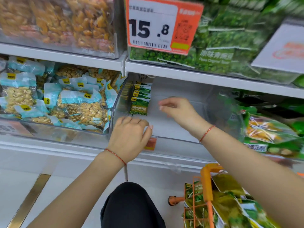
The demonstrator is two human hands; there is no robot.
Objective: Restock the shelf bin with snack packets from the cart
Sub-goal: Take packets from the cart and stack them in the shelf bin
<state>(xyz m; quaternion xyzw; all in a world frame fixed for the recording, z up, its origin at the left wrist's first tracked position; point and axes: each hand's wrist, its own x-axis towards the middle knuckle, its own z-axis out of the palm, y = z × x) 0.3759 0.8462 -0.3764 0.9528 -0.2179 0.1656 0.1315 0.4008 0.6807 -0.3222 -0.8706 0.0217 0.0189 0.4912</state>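
1. Shelf bin [179, 139]: clear plastic, middle shelf, mostly bare. One short row of green snack packets [139, 102] stands upright against its far-left wall; the right and near parts hold nothing.
2. Left hand [130, 137]: rests at the bin's near-left front edge, fingers curled over the lip. Whether it pinches anything cannot be told.
3. Right hand [177, 109]: inside the bin, right of the row, fingers loosely bent and grasping no packet; blurred.
4. Cart [205, 181]: orange wire, near right on the floor, holding the remaining green packets [230, 206], well apart from the bin.
5. Risk, row collapse: the standing packets lack support on their right side; a brush from the right hand would likely tip them flat.
6. Risk, bin shift: a pull by the left hand on the lip could slide the bin forward off the shelf.
7. Risk, misplacement: the neighbouring bin of pale-blue packets [54, 97] lies just left; a hasty drop could land there.
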